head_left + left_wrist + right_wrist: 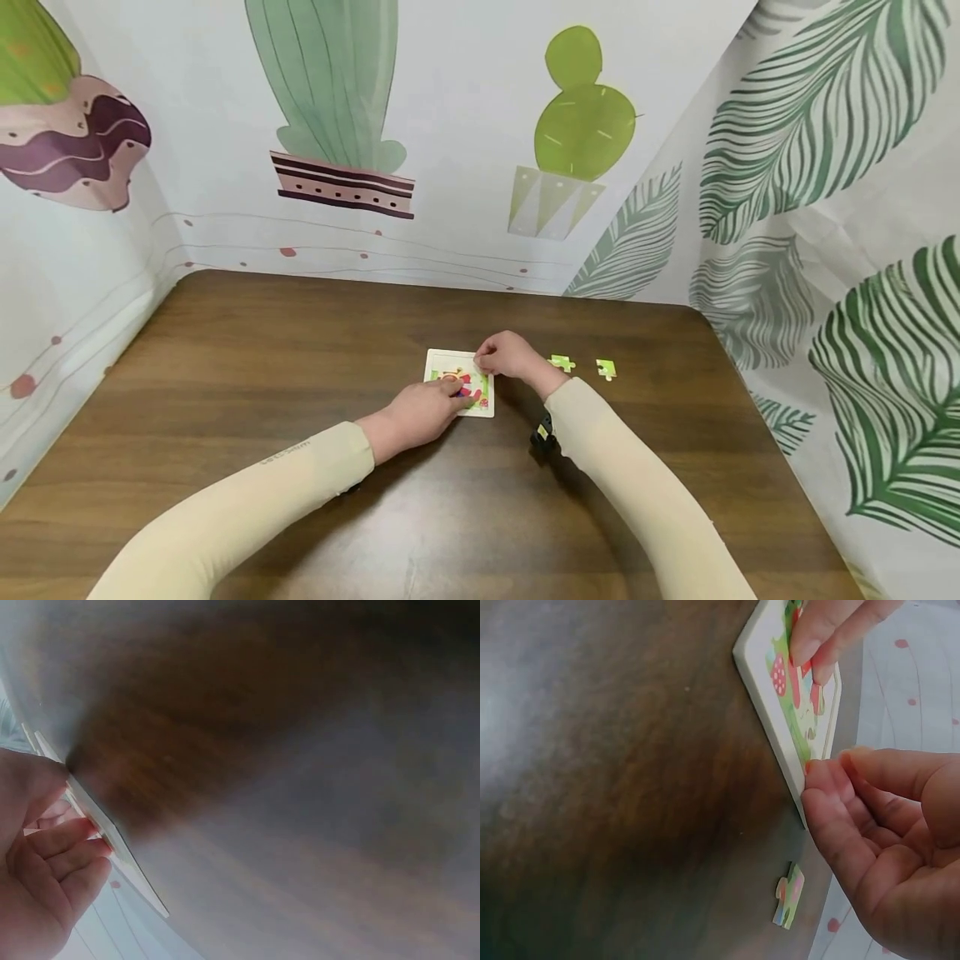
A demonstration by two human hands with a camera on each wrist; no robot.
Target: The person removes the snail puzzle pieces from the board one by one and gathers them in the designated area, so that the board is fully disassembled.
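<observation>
A small square jigsaw puzzle [489, 409] in a pale frame lies on the table, its green picture showing red and blue parts. My left hand [425, 413] rests on its left and lower part, with extended fingers pressing the picture. The left wrist view shows this hand's thumb [37, 780] at the board's near edge. My right hand [510, 354] is at the upper right corner. There its thumb and fingertips [821, 774] come together right at the frame; I cannot tell whether a puzzle piece is between them.
Two loose green puzzle pieces lie on the brown table [315, 333] to the right: one piece [561, 363] near the right wrist, another piece [606, 368] farther out. Behind the table stands a wall covering [465, 125] printed with cacti and leaves.
</observation>
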